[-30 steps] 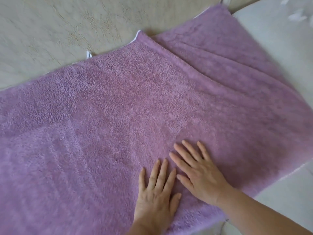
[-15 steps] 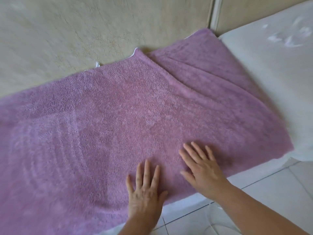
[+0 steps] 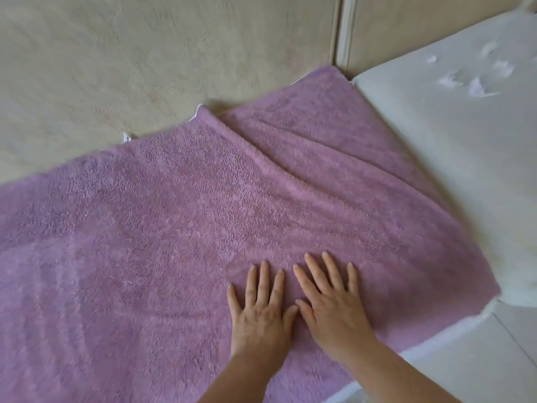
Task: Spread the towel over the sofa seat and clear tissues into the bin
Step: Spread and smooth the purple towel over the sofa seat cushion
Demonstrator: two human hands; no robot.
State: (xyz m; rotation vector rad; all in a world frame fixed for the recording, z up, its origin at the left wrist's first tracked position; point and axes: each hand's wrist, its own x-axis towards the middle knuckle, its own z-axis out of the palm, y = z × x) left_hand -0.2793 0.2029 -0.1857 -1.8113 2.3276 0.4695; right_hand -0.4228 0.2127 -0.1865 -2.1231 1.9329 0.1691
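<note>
Closer together than before, both hands, left (image 3: 261, 312) and right (image 3: 334, 303), press flat, fingers spread, on the towel (image 3: 174, 228).

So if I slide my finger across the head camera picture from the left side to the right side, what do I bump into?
purple towel → left hand → right hand → bare white sofa seat → bits of tissue

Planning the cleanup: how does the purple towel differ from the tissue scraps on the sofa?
The towel is one large purple sheet under both hands; the tissue scraps are small, white, scattered and untouched. The towel covers the near seat; the scraps lie far right. Both rest on the sofa seat.
</note>
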